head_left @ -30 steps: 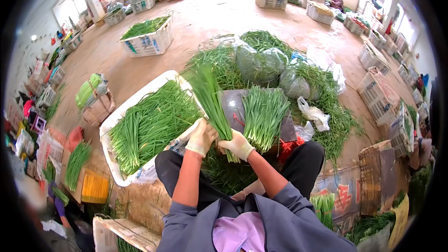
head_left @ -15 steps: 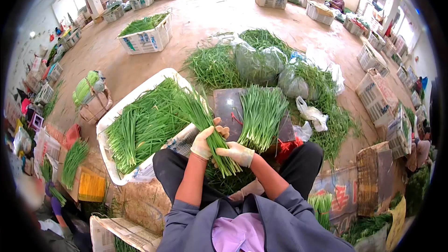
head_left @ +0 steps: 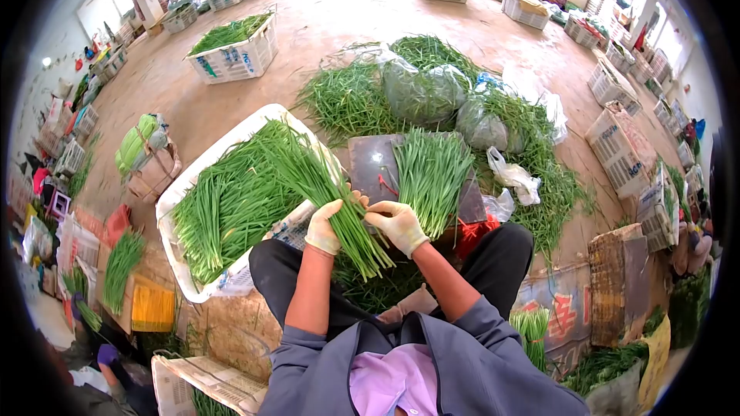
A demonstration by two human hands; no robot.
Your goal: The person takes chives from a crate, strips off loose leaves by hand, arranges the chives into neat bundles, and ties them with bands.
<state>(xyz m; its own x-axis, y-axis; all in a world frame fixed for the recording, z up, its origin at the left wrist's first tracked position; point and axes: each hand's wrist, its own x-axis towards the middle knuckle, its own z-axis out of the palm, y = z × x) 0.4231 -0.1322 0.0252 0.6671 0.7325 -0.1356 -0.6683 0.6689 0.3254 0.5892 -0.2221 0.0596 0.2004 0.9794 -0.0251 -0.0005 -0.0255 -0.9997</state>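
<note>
My left hand (head_left: pixel 325 228), gloved, is wrapped round a bunch of long green stalks (head_left: pixel 343 223), held slanting with the pale ends toward my lap. My right hand (head_left: pixel 398 225), also gloved, pinches at the right side of the bunch near its lower part; what lies between its fingertips is too small to make out. To the left stands a white crate (head_left: pixel 171 240) full of the same stalks. Beyond my right hand, a pile of stalks (head_left: pixel 433 177) lies on a dark board (head_left: pixel 370 159) with a red tie (head_left: pixel 388 185) beside it.
Loose greens (head_left: pixel 347 100) and filled plastic bags (head_left: pixel 422 94) lie beyond the board. Another crate of greens (head_left: pixel 237 58) stands farther left. A strapped bundle (head_left: pixel 153 169) is left of the near crate. A co-worker's purple-gloved hand (head_left: pixel 108 354) shows at lower left.
The bunch was upright, then tilted left and has spread over the crate's edge. My right hand has shifted slightly up and right, from the bunch's end to its side.
</note>
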